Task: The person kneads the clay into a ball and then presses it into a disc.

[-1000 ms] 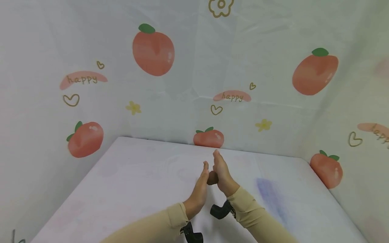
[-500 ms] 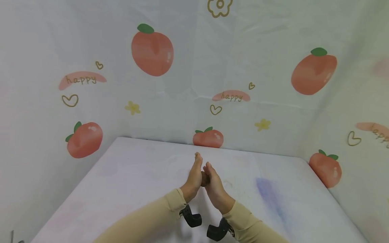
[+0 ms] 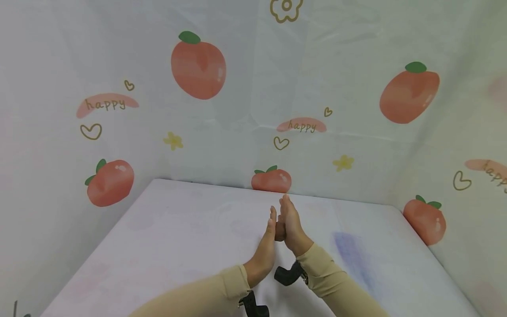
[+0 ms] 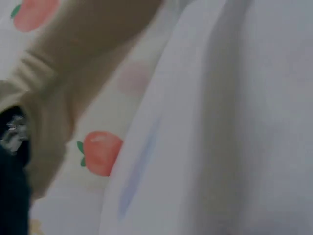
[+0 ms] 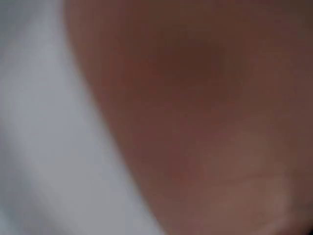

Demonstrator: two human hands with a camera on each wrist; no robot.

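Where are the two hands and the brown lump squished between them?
left hand point(image 3: 264, 253), head view, on the back of the hand.
right hand point(image 3: 292, 226), head view, on the back of the hand.
brown lump point(image 3: 279, 231), head view, on the sliver showing between the palms.

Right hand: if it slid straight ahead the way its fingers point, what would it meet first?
Probably the printed curtain at the table's far edge. The right hand points there, palm against a brown lump; depth is unclear.
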